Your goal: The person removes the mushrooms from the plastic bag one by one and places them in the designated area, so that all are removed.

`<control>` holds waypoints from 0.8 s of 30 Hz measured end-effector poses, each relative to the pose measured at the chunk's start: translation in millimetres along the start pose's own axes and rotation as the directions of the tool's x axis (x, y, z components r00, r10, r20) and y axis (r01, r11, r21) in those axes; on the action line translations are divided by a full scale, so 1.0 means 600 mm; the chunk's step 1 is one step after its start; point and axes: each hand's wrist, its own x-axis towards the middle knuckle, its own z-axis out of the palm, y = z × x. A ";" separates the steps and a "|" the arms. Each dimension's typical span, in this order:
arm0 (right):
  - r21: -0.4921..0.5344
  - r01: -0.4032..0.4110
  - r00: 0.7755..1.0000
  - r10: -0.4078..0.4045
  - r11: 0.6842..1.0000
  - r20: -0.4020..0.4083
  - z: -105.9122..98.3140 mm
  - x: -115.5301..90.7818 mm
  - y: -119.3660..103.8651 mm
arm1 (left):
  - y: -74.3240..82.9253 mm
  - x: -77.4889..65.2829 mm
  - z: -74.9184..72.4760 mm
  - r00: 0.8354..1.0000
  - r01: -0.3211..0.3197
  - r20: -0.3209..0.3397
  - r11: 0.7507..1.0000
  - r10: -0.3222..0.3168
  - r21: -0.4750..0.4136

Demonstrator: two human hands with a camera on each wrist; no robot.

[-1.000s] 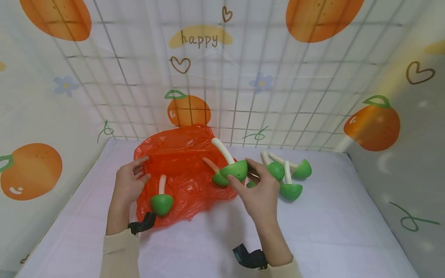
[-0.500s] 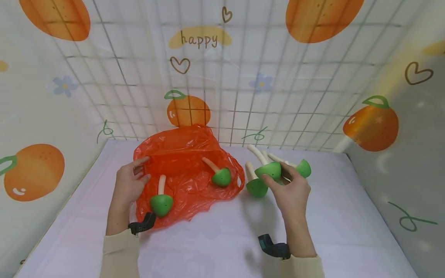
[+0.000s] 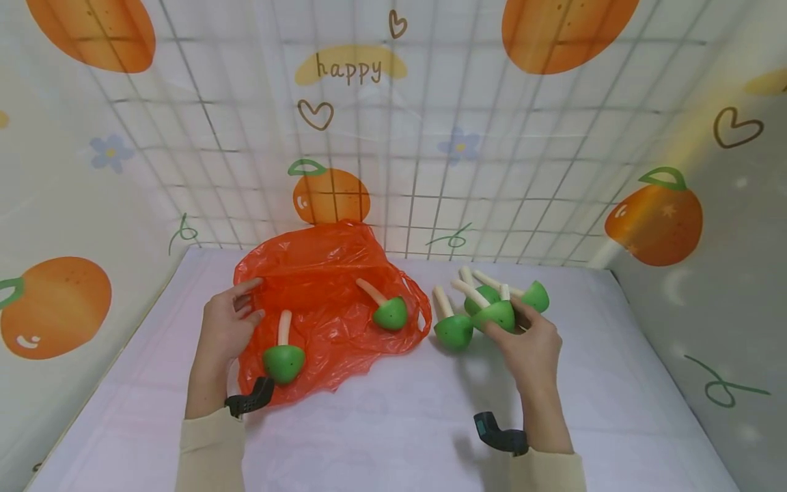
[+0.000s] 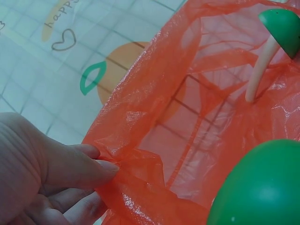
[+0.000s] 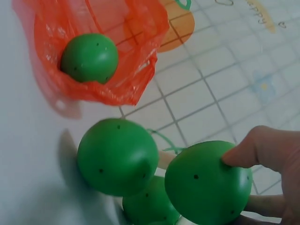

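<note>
Working over a remote feed, I see the right grip (image 3: pixel 530 345) holding a green-capped toy mushroom (image 3: pixel 494 317), its cap pinched between thumb and fingers, its white stem (image 3: pixel 470 293) slanting away to the grip's left. A second toy mushroom (image 3: pixel 453 333) lies on the pale counter (image 3: pixel 381 437) left of that grip, stem pointing away from the person. Just past the held cap and partly covered by it is a third toy mushroom (image 3: pixel 483 296); a fourth toy mushroom (image 3: pixel 537 296) rests directly beyond the grip, stem running left. One more short stem end (image 3: pixel 505 292) pokes up behind the held cap; I cannot see the rest of it.

The left grip (image 3: pixel 229 324) pinches the edge of a red plastic bag (image 3: pixel 332 342), thumb laid over the film in the left wrist view. The bag spreads out to that grip's right, with two toy mushrooms on its film: a near toy mushroom (image 3: pixel 284 362) on the person's side of the grip, and a far toy mushroom (image 3: pixel 390 313) well to the grip's right, by the bag's handle loop (image 3: pixel 424 321).

Beyond both grips stands a wire grid (image 3: pixel 406 225) behind a sheer sheet (image 3: pixel 381 137) printed with oranges, hearts and "happy."
</note>
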 end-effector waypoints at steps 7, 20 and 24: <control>-0.027 -0.046 0.997 0.048 0.999 0.053 -0.004 0.004 0.012 | 0.001 0.000 0.001 1.000 0.020 0.005 1.000 -0.020 -0.010; -0.191 0.021 0.996 -0.004 0.981 0.093 0.002 0.007 0.019 | 0.003 -0.001 0.001 1.000 0.024 0.019 1.000 -0.024 -0.016; -0.227 0.063 0.994 -0.042 0.972 0.098 0.001 0.006 0.017 | 0.004 0.000 0.003 1.000 0.021 0.018 1.000 -0.021 -0.014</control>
